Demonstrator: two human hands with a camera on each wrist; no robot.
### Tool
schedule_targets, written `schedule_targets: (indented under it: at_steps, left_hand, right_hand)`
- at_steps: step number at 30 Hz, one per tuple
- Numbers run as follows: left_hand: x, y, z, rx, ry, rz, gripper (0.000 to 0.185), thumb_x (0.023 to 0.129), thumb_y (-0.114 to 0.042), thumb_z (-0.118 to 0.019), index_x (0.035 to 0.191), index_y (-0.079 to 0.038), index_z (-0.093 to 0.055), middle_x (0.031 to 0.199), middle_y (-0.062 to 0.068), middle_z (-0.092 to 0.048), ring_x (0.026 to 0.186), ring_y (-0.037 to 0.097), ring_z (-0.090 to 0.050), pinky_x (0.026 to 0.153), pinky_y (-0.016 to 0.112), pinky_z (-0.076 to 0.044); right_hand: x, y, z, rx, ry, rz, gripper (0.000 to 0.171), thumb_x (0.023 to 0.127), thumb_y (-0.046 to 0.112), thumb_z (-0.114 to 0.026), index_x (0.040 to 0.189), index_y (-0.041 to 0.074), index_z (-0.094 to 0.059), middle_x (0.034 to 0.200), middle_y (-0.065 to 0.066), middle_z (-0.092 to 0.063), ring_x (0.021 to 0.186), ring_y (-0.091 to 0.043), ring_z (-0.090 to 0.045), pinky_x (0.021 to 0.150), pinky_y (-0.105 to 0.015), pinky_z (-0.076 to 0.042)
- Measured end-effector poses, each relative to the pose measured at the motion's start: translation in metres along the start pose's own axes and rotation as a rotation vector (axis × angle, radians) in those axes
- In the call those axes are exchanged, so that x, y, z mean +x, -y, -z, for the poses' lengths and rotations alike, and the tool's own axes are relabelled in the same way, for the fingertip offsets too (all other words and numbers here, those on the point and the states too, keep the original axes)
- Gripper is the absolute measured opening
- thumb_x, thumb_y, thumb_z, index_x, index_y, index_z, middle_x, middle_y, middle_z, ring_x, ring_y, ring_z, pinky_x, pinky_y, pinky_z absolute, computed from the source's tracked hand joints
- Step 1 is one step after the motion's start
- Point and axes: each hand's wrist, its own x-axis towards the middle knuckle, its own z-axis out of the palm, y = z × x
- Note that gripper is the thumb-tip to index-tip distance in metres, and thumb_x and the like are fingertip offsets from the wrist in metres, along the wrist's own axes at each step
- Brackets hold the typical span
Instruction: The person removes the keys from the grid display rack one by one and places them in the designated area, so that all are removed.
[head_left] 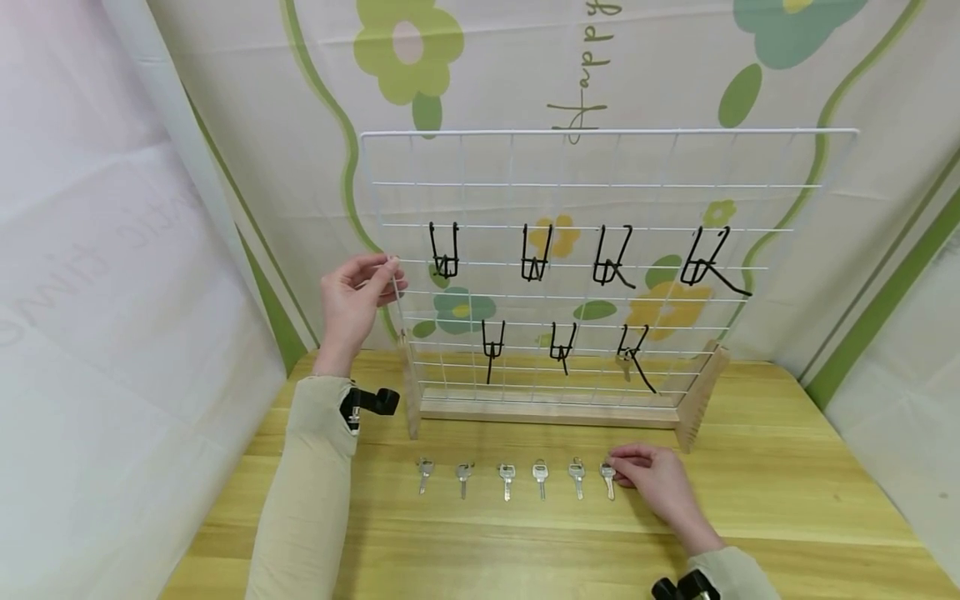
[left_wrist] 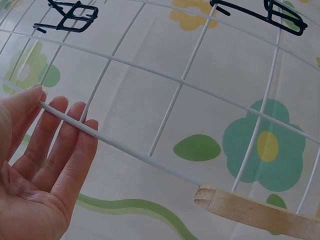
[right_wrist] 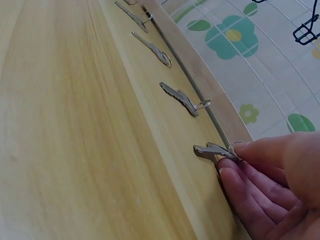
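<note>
At the right end of a row of silver keys (head_left: 540, 475), my right hand (head_left: 656, 483) pinches a key (head_left: 607, 483) by its head and ring. In the right wrist view thumb and fingertips close on the ring end, with the blade of the held key (right_wrist: 204, 151) pointing away from the hand. My left hand (head_left: 351, 304) holds the left edge wire of a white wire grid rack (head_left: 615, 131), thumb on one side and fingers (left_wrist: 70, 162) behind it. Black hooks (head_left: 534, 265) hang on the grid in two rows. Another key (head_left: 626, 367) hangs from the lower right hook.
The grid stands upright in a wooden base (head_left: 547, 412) with a side foot (head_left: 701, 400) at each end. Below is a wood-grain table (head_left: 480, 550). A flower-printed cloth (head_left: 495, 67) hangs behind, and white cloth (head_left: 112, 292) hangs at the left.
</note>
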Motion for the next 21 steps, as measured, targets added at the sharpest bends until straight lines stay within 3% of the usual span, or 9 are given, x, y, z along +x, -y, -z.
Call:
schedule_targets:
  at_steps: [8, 12, 15, 21]
  left_hand:
    - [-0.001, -0.001, 0.000, 0.000, 0.000, 0.005, 0.024, 0.094, -0.025, -0.077, 0.106, -0.004, -0.075, 0.093, 0.013, -0.075, 0.079, 0.022, -0.075, 0.073, 0.030, -0.062]
    - [-0.001, -0.002, 0.001, -0.003, 0.001, 0.003, 0.024, 0.094, -0.025, -0.077, 0.106, -0.004, -0.075, 0.093, 0.012, -0.075, 0.078, 0.021, -0.075, 0.073, 0.030, -0.062]
    - [-0.001, -0.001, 0.001, 0.000, 0.001, 0.003, 0.024, 0.094, -0.025, -0.077, 0.106, -0.005, -0.075, 0.093, 0.012, -0.075, 0.078, 0.021, -0.075, 0.073, 0.030, -0.062]
    - [0.000, -0.001, 0.001, -0.003, 0.008, 0.004, 0.024, 0.094, -0.025, -0.076, 0.106, -0.005, -0.075, 0.094, 0.013, -0.075, 0.079, 0.021, -0.075, 0.074, 0.030, -0.062]
  right_hand:
    - [0.000, 0.000, 0.003, -0.073, -0.023, 0.023, 0.020, 0.091, -0.002, -0.074, 0.109, -0.010, -0.071, 0.097, -0.017, -0.074, 0.082, -0.025, -0.073, 0.069, -0.029, -0.062]
    - [0.001, 0.006, 0.010, -0.120, -0.031, 0.046, 0.027, 0.091, 0.007, -0.077, 0.114, -0.007, -0.071, 0.099, -0.016, -0.074, 0.081, -0.022, -0.072, 0.068, -0.029, -0.062]
    - [0.001, 0.021, 0.020, -0.125, -0.066, 0.114, 0.034, 0.092, 0.015, -0.079, 0.119, -0.005, -0.070, 0.104, -0.016, -0.074, 0.085, -0.017, -0.071, 0.071, -0.025, -0.060]
    - [0.008, 0.069, 0.037, -0.033, -0.231, 0.246, 0.039, 0.093, 0.025, -0.079, 0.122, 0.000, -0.070, 0.113, -0.006, -0.074, 0.091, -0.003, -0.068, 0.078, -0.016, -0.056]
